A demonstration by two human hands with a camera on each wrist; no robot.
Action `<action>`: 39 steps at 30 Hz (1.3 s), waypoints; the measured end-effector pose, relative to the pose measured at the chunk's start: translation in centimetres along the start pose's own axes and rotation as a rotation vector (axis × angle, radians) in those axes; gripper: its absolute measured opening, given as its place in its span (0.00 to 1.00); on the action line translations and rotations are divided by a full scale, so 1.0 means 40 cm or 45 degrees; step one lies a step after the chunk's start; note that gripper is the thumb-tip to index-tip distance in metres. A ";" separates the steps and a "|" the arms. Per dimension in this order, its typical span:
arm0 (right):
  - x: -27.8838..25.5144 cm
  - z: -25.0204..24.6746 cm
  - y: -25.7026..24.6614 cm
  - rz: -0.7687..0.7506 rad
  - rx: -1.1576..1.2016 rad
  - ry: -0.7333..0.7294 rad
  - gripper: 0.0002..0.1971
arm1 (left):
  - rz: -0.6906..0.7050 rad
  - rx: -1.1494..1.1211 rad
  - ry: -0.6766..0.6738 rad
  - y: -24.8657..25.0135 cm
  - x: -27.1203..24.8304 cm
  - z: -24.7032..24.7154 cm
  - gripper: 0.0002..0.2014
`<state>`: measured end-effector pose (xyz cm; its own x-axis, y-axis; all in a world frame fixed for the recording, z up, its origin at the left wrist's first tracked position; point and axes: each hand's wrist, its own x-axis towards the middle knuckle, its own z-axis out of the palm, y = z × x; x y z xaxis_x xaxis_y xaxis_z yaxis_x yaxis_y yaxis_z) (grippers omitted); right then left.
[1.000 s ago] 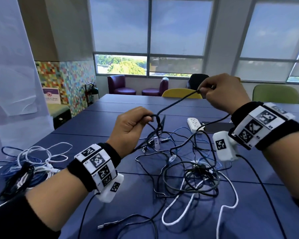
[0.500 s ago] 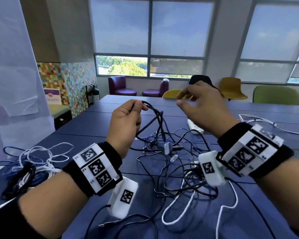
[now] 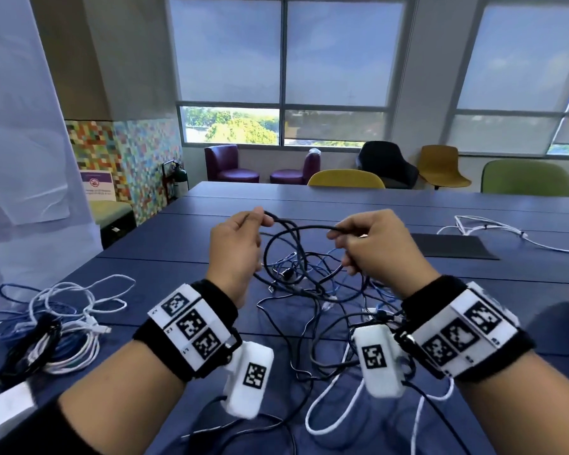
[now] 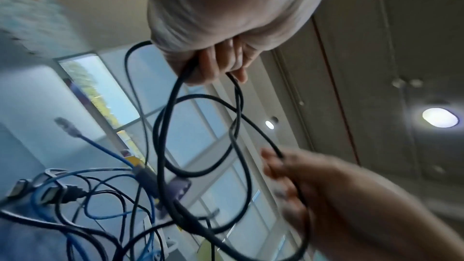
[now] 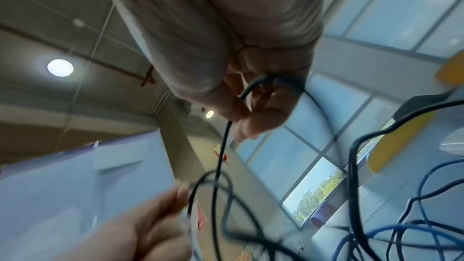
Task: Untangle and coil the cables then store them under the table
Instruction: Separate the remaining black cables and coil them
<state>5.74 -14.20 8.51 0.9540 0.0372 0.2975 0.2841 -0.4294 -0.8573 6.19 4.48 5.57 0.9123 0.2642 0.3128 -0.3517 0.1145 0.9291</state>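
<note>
Blue tabletop (image 3: 184, 257) stretches toward the windows, strewn with a knot of black, blue and white leads (image 3: 312, 290). Above that tangle the person lifts one black cable (image 3: 296, 228), presumably so its loops hang free of the rest and can be gathered. The left hand (image 3: 235, 247) pinches the gathered loops between thumb and fingers, seemingly as the anchor for a forming coil. The right hand (image 3: 372, 241) has its fingers curled round the same cable a little farther along, probably to feed the next turn across. Between the two hands the cable runs roughly level, left to right, its long axis across the table, while the loops droop below toward the heap, where its tail is lost. At the left edge lies a bundle of coiled cables (image 3: 53, 343), not yet stored under the table.
</note>
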 end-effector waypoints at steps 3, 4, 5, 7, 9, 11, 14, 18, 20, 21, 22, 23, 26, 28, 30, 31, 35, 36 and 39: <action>0.012 -0.046 0.015 0.156 0.396 -0.012 0.12 | -0.096 -0.029 0.039 -0.004 0.030 -0.034 0.13; 0.018 -0.059 0.020 0.182 0.502 -0.016 0.12 | -0.100 -0.027 0.042 -0.005 0.035 -0.038 0.13; 0.022 -0.070 0.026 0.198 0.589 -0.009 0.12 | -0.091 -0.028 0.050 -0.007 0.040 -0.038 0.13; 0.030 -0.087 0.038 0.217 0.735 0.060 0.11 | -0.069 -0.070 0.107 -0.009 0.050 -0.034 0.13; 0.034 -0.103 0.046 0.218 0.901 0.171 0.10 | -0.081 -0.168 0.199 -0.010 0.061 -0.029 0.15; 0.039 -0.116 0.054 0.213 1.053 0.249 0.08 | -0.107 -0.264 0.284 -0.012 0.072 -0.025 0.16; 0.046 -0.123 0.062 0.197 1.148 0.241 0.08 | -0.137 -0.362 0.358 -0.011 0.082 -0.008 0.16; 0.055 -0.107 0.057 0.162 0.716 0.114 0.09 | -0.132 -0.459 0.350 0.004 0.080 0.037 0.15; 0.055 -0.089 0.055 0.128 0.344 0.135 0.08 | -0.119 -0.509 0.311 0.010 0.072 0.059 0.16; 0.053 -0.080 0.055 0.088 0.177 0.152 0.11 | -0.110 -0.522 0.287 0.014 0.067 0.068 0.16; 0.050 -0.072 0.055 0.033 0.001 0.168 0.17 | -0.099 -0.519 0.258 0.017 0.063 0.078 0.16; 0.046 -0.065 0.055 -0.040 -0.203 0.178 0.23 | -0.084 -0.499 0.225 0.022 0.058 0.085 0.16; 0.019 -0.044 0.036 -0.344 -0.600 0.275 0.31 | -0.016 -0.412 0.124 0.039 0.048 0.098 0.15; -0.003 -0.026 0.015 -0.553 -0.611 0.332 0.25 | 0.024 -0.379 0.058 0.047 0.039 0.102 0.15; -0.022 0.002 0.007 -0.699 -0.690 0.320 0.22 | 0.020 -0.367 -0.005 0.049 0.027 0.106 0.15; -0.029 0.017 0.008 -0.745 -0.778 0.297 0.23 | 0.007 -0.363 -0.037 0.048 0.021 0.107 0.14; -0.030 0.043 0.059 -0.752 -0.802 0.276 0.18 | -0.056 -0.327 -0.145 0.048 0.012 0.109 0.14; -0.031 0.036 0.076 -0.739 -0.712 0.290 0.16 | -0.072 -0.302 -0.165 0.047 0.012 0.106 0.14; -0.026 -0.002 0.097 -0.667 -0.443 0.335 0.10 | -0.107 -0.153 -0.201 0.039 0.023 0.094 0.15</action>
<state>5.84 -15.99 4.92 0.6312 0.1175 0.7667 0.6130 -0.6811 -0.4004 7.27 1.29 8.05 0.9577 0.0968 0.2709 -0.2868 0.2456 0.9260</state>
